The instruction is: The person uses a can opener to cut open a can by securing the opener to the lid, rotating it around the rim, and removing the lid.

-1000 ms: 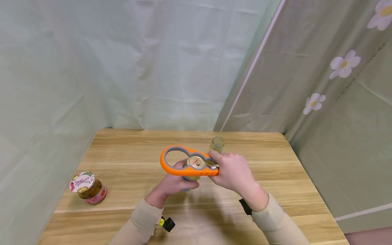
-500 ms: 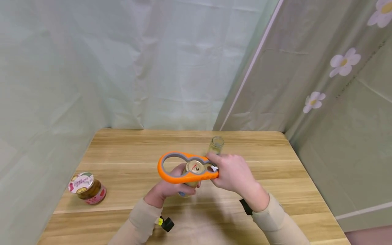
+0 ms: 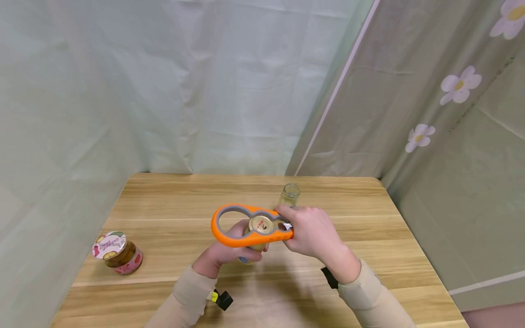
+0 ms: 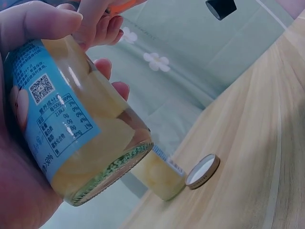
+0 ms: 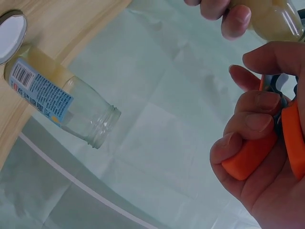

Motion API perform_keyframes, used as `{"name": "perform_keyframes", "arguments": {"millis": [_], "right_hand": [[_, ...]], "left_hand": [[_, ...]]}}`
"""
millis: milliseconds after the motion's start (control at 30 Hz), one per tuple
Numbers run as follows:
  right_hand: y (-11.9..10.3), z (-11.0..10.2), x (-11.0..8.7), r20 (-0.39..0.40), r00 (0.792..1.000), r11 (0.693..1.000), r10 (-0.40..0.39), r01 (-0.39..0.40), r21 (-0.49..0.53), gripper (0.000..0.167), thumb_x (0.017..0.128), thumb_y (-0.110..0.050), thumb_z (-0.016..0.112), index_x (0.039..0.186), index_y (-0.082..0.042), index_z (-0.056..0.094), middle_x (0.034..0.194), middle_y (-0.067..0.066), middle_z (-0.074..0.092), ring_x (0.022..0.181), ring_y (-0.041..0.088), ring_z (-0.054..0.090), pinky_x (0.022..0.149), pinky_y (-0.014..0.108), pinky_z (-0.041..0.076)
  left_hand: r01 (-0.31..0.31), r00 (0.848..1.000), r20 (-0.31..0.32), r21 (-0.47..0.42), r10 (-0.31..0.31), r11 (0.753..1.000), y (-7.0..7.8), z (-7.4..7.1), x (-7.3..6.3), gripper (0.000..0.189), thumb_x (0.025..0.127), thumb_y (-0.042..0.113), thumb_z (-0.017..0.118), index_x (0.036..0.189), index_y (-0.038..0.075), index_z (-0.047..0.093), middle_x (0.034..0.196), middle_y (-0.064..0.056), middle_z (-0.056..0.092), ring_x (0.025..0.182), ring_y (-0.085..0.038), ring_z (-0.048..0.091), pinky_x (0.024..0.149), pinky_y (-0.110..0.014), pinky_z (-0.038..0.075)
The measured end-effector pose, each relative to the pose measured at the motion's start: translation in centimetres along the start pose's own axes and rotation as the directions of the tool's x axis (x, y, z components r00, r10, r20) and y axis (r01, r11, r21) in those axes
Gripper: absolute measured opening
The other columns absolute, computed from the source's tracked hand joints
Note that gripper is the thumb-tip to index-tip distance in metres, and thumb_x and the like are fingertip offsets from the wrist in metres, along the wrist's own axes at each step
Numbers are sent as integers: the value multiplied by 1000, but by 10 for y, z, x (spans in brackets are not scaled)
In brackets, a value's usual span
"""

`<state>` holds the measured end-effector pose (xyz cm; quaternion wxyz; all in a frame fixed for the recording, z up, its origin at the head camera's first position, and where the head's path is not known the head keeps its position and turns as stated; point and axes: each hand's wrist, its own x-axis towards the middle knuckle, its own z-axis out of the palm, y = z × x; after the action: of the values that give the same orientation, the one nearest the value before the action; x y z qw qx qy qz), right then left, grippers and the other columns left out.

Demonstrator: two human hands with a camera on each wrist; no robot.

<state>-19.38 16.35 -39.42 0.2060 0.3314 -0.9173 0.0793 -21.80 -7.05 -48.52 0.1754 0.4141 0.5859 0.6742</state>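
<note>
My left hand (image 3: 229, 250) grips a glass jar (image 4: 102, 119) of pale fruit pieces with a blue label, fingers and thumb around its body. The jar is tilted in the left wrist view. Over its gold lid (image 3: 261, 224) lies an orange jar opener (image 3: 226, 238) with grey inner edges, the lid sitting in its middle opening. The right hand (image 3: 313, 230) holds the opener by its narrow handles, fingers curled around them in the right wrist view. In the head view, the left hand is partly hidden under the opener's large loop.
Behind the right hand stands a lidless glass jar (image 3: 290, 195), partly filled with pale contents. A loose gold-rimmed lid (image 4: 203, 171) lies beside it on the wooden table (image 3: 172, 196). At the left stands a lidded jar (image 3: 125, 259) with a pink label. Curtains (image 3: 229, 91) hang around the table.
The jar and opener have dropped slightly toward my body, and the opener's loop end has swung nearer me. Most of this happened in the first half second; since then they barely move.
</note>
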Motion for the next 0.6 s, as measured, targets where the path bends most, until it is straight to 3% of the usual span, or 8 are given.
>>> {"name": "perform_keyframes", "arguments": {"millis": [167,367,533,600], "right_hand": [[1,-1,-1,11,1000,1000,-3,3,2,28,79,-12,79,99,-25,64,60,-14,40,49,8,37,43,26,31],[1,-2,-2,16,1000,1000,-5,5,-2,30,79,-11,80,101,-25,64,61,-14,41,49,8,38,43,26,32],[1,-3,-2,25,1000,1000,-12,12,0,27,80,-12,78,100,-25,65,61,-14,41,50,8,38,44,26,32],[2,-4,-3,27,999,1000,-18,18,2,26,80,-12,78,99,-24,65,61,-15,41,50,8,38,44,26,33]], "left_hand": [[-27,999,48,25,26,999,-1,0,2,73,79,-10,70,148,9,57,74,-13,56,63,-18,48,58,-24,40],[-30,998,51,30,28,999,-1,0,3,75,78,-10,72,149,8,56,77,-14,59,63,-19,50,59,-24,41],[-37,997,62,43,34,998,-2,0,1,81,80,-7,72,156,10,49,85,-14,61,72,-20,56,64,-26,46],[-56,996,72,55,52,997,-4,0,0,84,81,-4,74,159,9,45,96,-14,65,78,-24,58,68,-28,50]]}}
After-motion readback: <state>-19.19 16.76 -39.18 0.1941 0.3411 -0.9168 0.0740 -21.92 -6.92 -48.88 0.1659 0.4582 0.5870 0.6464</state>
